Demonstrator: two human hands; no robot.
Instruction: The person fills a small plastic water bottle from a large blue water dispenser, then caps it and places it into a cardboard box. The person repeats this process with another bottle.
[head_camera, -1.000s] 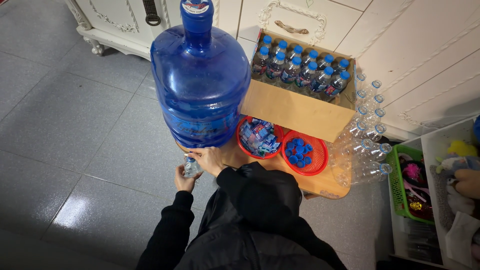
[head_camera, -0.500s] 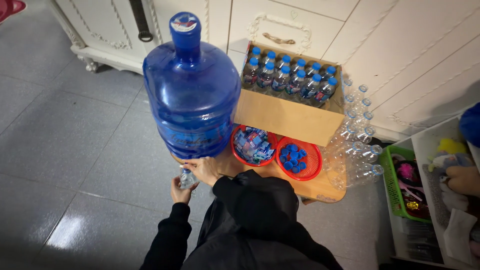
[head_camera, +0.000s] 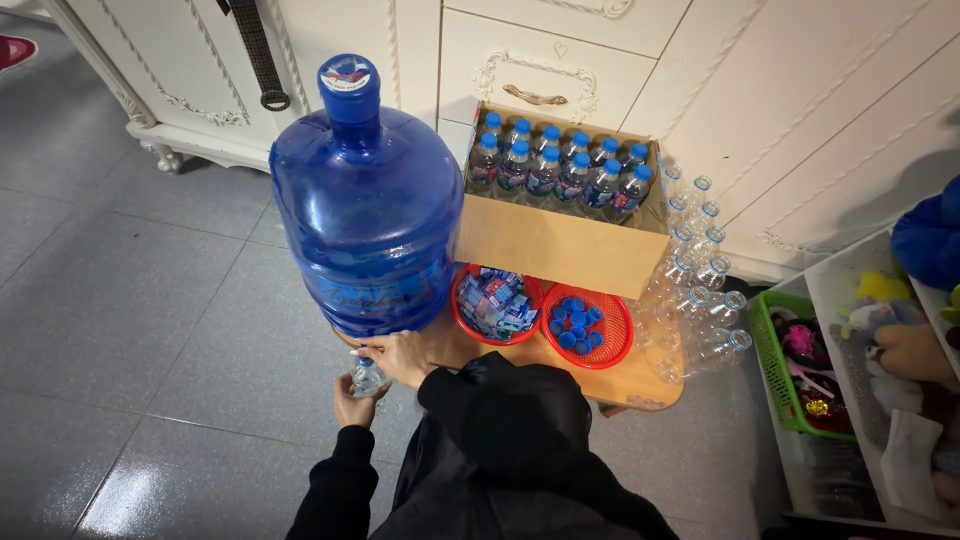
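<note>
Two hands: L (head_camera: 352, 402) grips small bottle (head_camera: 368, 377) | R (head_camera: 400, 355) prob. open, at jug (head_camera: 365, 215) | wood table (head_camera: 640, 380), grey tile floor (head_camera: 120, 300)

The person wears a black long-sleeved top, its cuffs ending at the bare left hand (head_camera: 352, 405) and right hand (head_camera: 400, 357).

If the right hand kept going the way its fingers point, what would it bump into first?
The right hand points left, at the base of the big blue jug. It would probably meet the jug's bottom edge first, though depth is hard to judge.
</note>
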